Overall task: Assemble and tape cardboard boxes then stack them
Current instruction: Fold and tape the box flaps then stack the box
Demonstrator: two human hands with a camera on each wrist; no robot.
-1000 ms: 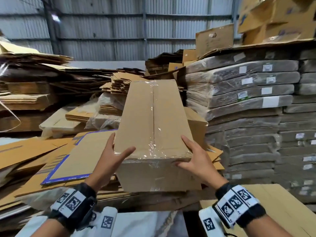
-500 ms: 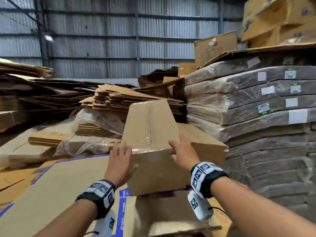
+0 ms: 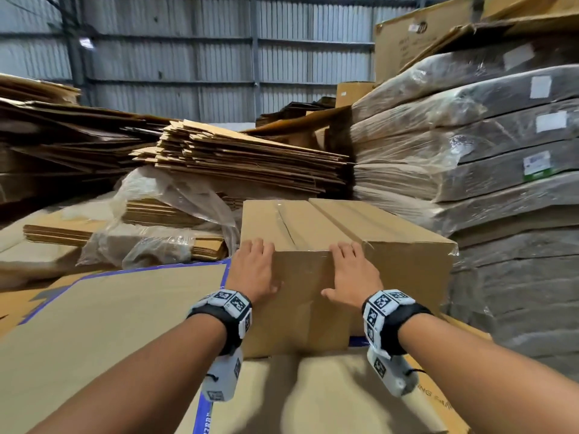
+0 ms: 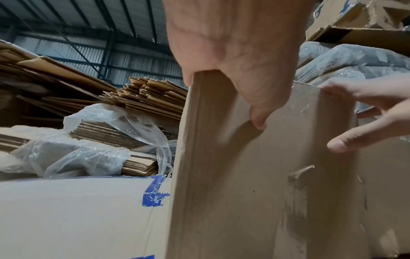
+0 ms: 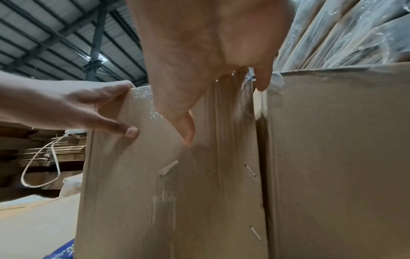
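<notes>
Now both hands grip the taped box on the cardboard pile

The taped cardboard box [image 3: 313, 245] stands on a large flat cardboard sheet with blue print [image 3: 109, 308], and its right side is pressed against a second brown box [image 3: 407, 255]. Clear tape runs along the top seam and down the near face.

The left hand [image 3: 253, 270] grips the near left top corner: its fingers [image 3: 255, 245] curl over the top edge, and the thumb [image 4: 257, 119] presses on the near face. The right hand [image 3: 351, 274] grips the near top edge close to where the two boxes meet; its fingers [image 3: 347, 249] lie over the top, and the thumb [image 5: 186, 133] presses flat on the near face. Each hand is therefore clamped on the box.

Behind the box lie stacks of flattened cartons [image 3: 238, 158], some of them in loose clear plastic [image 3: 175, 208]. At the right stand tall bundles wrapped in plastic film [image 3: 501, 136], with white labels.
</notes>
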